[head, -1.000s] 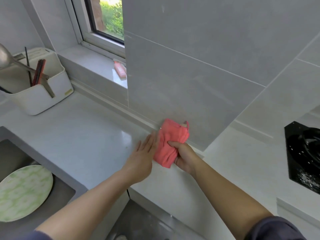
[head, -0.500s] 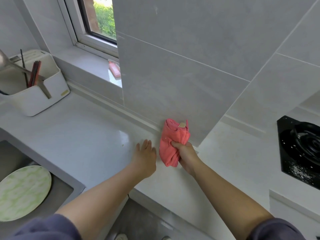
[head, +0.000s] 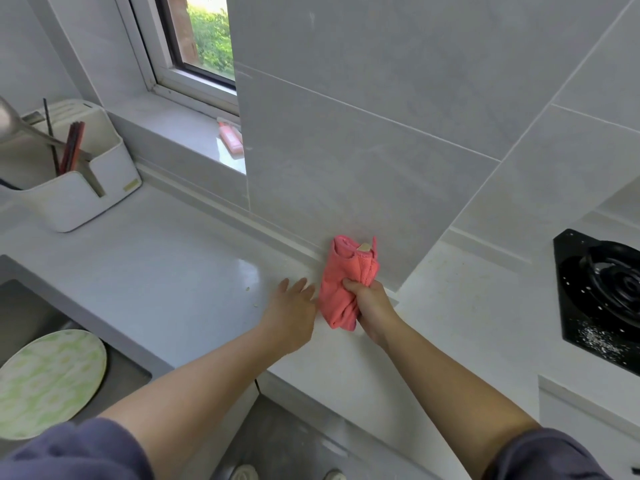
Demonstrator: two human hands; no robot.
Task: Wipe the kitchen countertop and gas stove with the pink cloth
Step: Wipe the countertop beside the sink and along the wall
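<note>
Countertop (head: 173, 271) step, I'd say: right hand (head: 370, 303) clenches the pink cloth (head: 341, 285) left of the gas stove (head: 602, 296), left hand (head: 291, 313) lies flat, so next it needs a sweep stoveward.

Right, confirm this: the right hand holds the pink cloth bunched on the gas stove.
Not on the gas stove. The head view shows the right hand holding the pink cloth bunched on the countertop, at the wall's foot.
</note>
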